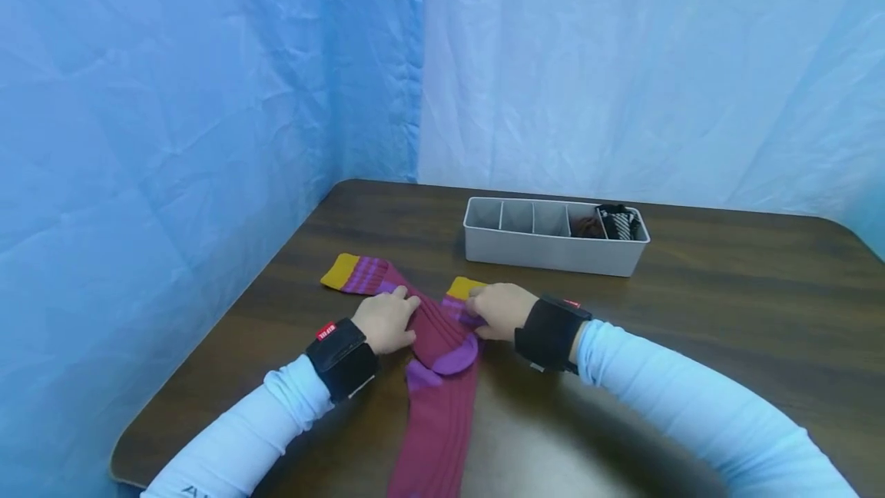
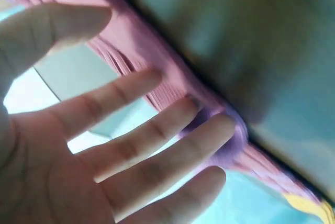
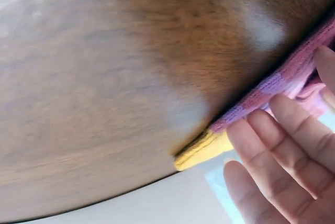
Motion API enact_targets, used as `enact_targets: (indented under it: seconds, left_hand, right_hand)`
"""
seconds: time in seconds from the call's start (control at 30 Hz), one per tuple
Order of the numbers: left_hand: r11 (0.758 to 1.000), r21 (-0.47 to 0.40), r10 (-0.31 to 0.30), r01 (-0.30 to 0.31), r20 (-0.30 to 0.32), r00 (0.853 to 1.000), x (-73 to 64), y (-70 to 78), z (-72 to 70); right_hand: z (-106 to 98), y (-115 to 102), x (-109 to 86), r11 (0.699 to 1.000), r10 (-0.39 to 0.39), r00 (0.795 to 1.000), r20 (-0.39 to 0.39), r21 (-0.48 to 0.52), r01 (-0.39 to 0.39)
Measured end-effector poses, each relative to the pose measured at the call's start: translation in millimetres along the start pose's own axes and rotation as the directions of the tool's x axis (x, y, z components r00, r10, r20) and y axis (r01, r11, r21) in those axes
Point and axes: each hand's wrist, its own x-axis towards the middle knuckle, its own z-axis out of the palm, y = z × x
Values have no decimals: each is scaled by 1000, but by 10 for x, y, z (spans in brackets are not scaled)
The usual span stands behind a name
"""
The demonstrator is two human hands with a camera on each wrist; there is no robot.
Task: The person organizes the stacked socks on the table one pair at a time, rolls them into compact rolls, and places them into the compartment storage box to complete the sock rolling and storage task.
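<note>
A pair of long maroon socks [image 1: 439, 413] with purple heels, purple stripes and yellow toes lies crossed on the table. One striped foot [image 1: 366, 275] points to the far left, and the other yellow toe [image 1: 463, 285] points away near the right hand. My left hand [image 1: 387, 321] rests its fingertips on the upper sock beside the crossing; in the left wrist view its fingers [image 2: 152, 130] are spread and fairly straight. At the right, my right hand [image 1: 503, 310] touches the striped foot [image 3: 261, 93] with extended fingers [image 3: 298, 130], its thumb nearer the heel.
Behind the socks stands a grey divided box [image 1: 546, 252]. Its right compartments hold a brown bundle [image 1: 588, 227] and a black-and-white patterned bundle [image 1: 620, 223]. Blue sheeting [image 1: 207, 137] hangs along the left and back of the brown wooden table [image 1: 726, 290].
</note>
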Motion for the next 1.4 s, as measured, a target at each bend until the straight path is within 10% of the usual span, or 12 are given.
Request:
enact_targets:
  seconds: [0.6, 0.8, 0.9, 1.0, 1.13, 1.23, 1.4]
  left_hand:
    - [984, 47, -177, 173, 126, 976, 158, -521, -62]
    - [986, 32, -162, 161, 29, 986, 165, -465, -44]
    - [997, 20, -67, 70, -111, 992, 100, -233, -42]
    - [985, 25, 170, -168, -199, 965, -38, 156, -79]
    - [860, 63, 511, -507, -106, 853, -258, 650, -131]
    - [796, 95, 598, -597, 25, 801, -382, 840, -121]
    - [809, 164, 559, -564, 83, 825, -388, 851, -93]
  right_hand:
    - [86, 550, -596, 962, 265, 964, 1, 69, -264]
    - [63, 734, -961, 934, 350, 937, -8, 81, -348]
    - [44, 797, -1098, 927, 366, 931, 8, 86, -365]
    - [36, 854, -1160, 940, 329, 944, -21, 101, -325]
    - [59, 935, -1150, 965, 254, 961, -110, 102, -243]
    - [95, 984, -1143, 966, 246, 965, -89, 100, -237]
    - [84, 1042, -1203, 945, 312, 950, 18, 95, -313]
